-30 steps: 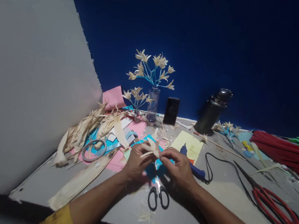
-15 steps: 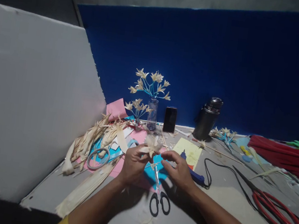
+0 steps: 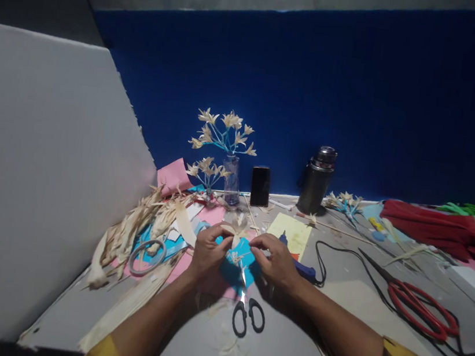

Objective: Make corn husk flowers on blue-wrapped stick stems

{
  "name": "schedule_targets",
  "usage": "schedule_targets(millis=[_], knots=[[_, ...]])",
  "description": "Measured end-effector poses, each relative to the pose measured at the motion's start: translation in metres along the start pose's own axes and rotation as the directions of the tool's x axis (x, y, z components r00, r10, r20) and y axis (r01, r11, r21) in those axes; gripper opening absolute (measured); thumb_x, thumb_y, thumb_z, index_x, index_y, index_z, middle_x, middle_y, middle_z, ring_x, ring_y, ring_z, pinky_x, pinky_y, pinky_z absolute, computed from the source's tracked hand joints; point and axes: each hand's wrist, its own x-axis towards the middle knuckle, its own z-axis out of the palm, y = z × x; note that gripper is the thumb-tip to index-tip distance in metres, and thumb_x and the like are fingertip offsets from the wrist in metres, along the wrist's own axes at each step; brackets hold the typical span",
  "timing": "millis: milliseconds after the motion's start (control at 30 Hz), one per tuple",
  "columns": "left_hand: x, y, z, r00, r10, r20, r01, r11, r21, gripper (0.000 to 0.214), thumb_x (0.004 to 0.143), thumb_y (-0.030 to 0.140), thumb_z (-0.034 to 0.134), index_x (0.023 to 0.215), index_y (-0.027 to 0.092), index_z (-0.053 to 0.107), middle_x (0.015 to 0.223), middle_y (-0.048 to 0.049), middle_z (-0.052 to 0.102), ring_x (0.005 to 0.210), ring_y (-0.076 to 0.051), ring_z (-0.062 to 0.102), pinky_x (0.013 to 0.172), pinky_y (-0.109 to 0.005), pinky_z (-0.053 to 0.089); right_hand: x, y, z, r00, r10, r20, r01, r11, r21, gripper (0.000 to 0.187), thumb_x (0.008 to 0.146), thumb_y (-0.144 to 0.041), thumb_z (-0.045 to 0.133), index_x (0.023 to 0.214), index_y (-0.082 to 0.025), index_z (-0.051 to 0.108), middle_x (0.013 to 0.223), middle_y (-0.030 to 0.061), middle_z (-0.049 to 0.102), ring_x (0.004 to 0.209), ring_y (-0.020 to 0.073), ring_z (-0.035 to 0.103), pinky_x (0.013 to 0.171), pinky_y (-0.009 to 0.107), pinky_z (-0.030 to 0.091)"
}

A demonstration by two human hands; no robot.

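My left hand (image 3: 209,254) is closed, pinching a cream husk flower (image 3: 237,231) between thumb and fingers, its petals pointing up. Just to the right of the flower is my right hand (image 3: 275,260), thumb and forefinger drawn together; whatever lies between them is too small to make out. Beneath both hands lie a blue paper sheet (image 3: 230,279) with small husk scraps and black-handled scissors (image 3: 240,315), blades pointing away from me. A blue glue gun (image 3: 304,270) rests partly hidden behind my right hand.
Husk strips (image 3: 123,230) and a tape ring (image 3: 147,257) lie left. Behind stand a glass vase (image 3: 231,183) of husk flowers, a phone (image 3: 260,186) and a flask (image 3: 318,180). Red-handled shears (image 3: 421,310), a cord and a red cloth (image 3: 436,227) are right.
The view has shifted slightly to the right. My right fingers have come from spread apart to drawn together beside the flower, which my left hand keeps holding.
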Motion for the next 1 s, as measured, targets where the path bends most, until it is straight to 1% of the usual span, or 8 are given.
schedule_targets(millis=[167,400,533,633,733,800,900,1000], knots=[[-0.01,-0.003,0.003,0.998,-0.055,0.041,0.06,0.989,-0.131,0.012,0.077,0.014,0.067,0.072,0.021,0.075,0.077,-0.0033,0.073,0.073,-0.017,0.066,0.071,-0.027,0.05,0.001,0.003,-0.003,0.998,0.046,0.031,-0.047,0.999,0.006,0.011,0.092,-0.019,0.058,0.088,-0.02,0.069,0.086,0.0051,0.071,0.083,0.0199,0.064,0.078,0.033,0.048],[-0.009,0.014,-0.002,0.985,-0.171,-0.019,0.162,0.959,-0.233,0.004,0.07,0.019,0.078,0.072,0.023,0.078,0.079,-0.0035,0.075,0.078,-0.022,0.067,0.074,-0.032,0.053,0.001,0.0,-0.005,0.995,0.067,0.068,-0.067,0.998,0.003,0.012,0.092,-0.02,0.057,0.088,-0.02,0.069,0.086,0.0063,0.071,0.082,0.0203,0.064,0.079,0.035,0.048],[-0.002,0.013,0.001,0.919,-0.394,-0.023,0.349,0.839,-0.418,0.016,0.07,0.032,0.083,0.069,0.018,0.076,0.071,-0.0042,0.072,0.069,-0.018,0.064,0.069,-0.03,0.053,0.002,-0.004,-0.006,0.998,0.06,0.003,-0.06,0.998,0.032,0.013,0.092,-0.023,0.057,0.088,-0.02,0.069,0.088,0.0068,0.071,0.086,0.0212,0.064,0.081,0.036,0.048],[0.002,0.008,0.004,0.851,-0.524,-0.027,0.386,0.659,-0.646,0.026,0.062,0.032,0.09,0.069,0.017,0.071,0.07,-0.0006,0.069,0.069,-0.013,0.064,0.071,-0.027,0.053,0.005,-0.01,-0.01,0.99,0.14,0.006,-0.14,0.983,0.122,0.017,0.093,-0.028,0.057,0.086,-0.02,0.07,0.087,0.0061,0.071,0.083,0.0205,0.064,0.078,0.034,0.048],[0.003,0.003,0.007,0.803,-0.592,0.061,0.399,0.459,-0.794,0.03,0.058,0.026,0.093,0.071,0.017,0.067,0.072,0.0026,0.068,0.071,-0.009,0.064,0.074,-0.024,0.053,0.007,-0.018,-0.012,0.939,0.306,0.159,-0.343,0.879,0.333,0.025,0.092,-0.038,0.057,0.085,-0.019,0.071,0.084,0.0046,0.071,0.077,0.0181,0.064,0.072,0.031,0.049],[0.002,0.001,0.009,0.784,-0.613,0.099,0.416,0.399,-0.817,0.031,0.057,0.022,0.094,0.072,0.016,0.067,0.073,0.0029,0.068,0.07,-0.009,0.064,0.073,-0.022,0.053,0.007,-0.022,-0.012,0.881,0.361,0.305,-0.466,0.768,0.438,0.028,0.089,-0.042,0.061,0.082,-0.017,0.071,0.08,0.004,0.072,0.072,0.0161,0.063,0.068,0.029,0.049],[0.0,0.0,0.01,0.776,-0.623,0.101,0.427,0.401,-0.811,0.031,0.058,0.022,0.093,0.071,0.016,0.066,0.072,0.0023,0.068,0.068,-0.009,0.063,0.069,-0.021,0.052,0.005,-0.028,-0.009,0.828,0.381,0.411,-0.554,0.671,0.493,0.024,0.081,-0.04,0.07,0.08,-0.016,0.072,0.073,0.0022,0.07,0.065,0.0144,0.061,0.062,0.027,0.048],[0.0,-0.002,0.009,0.779,-0.614,0.123,0.469,0.442,-0.765,0.029,0.061,0.025,0.092,0.072,0.015,0.067,0.073,0.0008,0.068,0.068,-0.009,0.064,0.066,-0.021,0.051,0.003,-0.031,-0.007,0.829,0.397,0.394,-0.552,0.688,0.47,0.017,0.076,-0.033,0.073,0.078,-0.016,0.073,0.069,0.0011,0.069,0.065,0.0152,0.062,0.062,0.026,0.048]])
